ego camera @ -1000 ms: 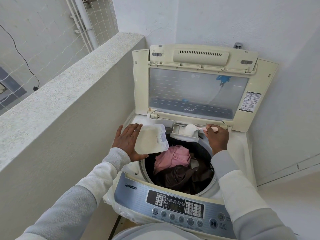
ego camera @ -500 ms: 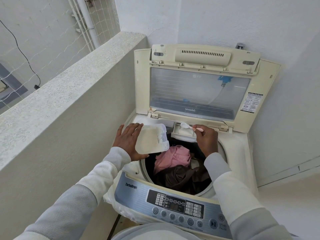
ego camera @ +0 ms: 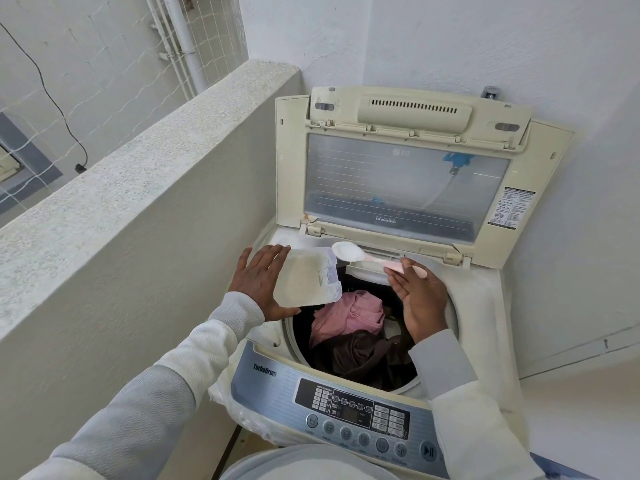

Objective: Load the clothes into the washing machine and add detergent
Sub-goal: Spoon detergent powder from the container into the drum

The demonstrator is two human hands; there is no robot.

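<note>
A top-loading washing machine [ego camera: 277, 368] stands with its lid [ego camera: 408, 181] raised. In its drum lie a pink garment [ego camera: 349, 315] and a dark brown garment [ego camera: 367, 355]. My left hand [ego camera: 258, 282] holds a translucent detergent tub [ego camera: 304, 277] tilted over the drum's left rim. My right hand [ego camera: 419, 299] pinches the pink handle of a white spoon [ego camera: 346, 251] whose bowl carries white powder. The spoon's bowl hovers between the tub and the pulled-out detergent drawer [ego camera: 367, 271] at the drum's back edge.
A rough concrete parapet [ego camera: 145, 188] runs along the left, close to the machine. White walls [ego camera: 571, 81] close in behind and to the right. The control panel [ego camera: 353, 407] is at the front, nearest me. Netting and a pipe [ego camera: 187, 46] lie beyond the parapet.
My right hand has swung the spoon leftward from over the detergent drawer toward the tub. The spoon's bowl now shows powder in it. My left hand and the tub stayed put.
</note>
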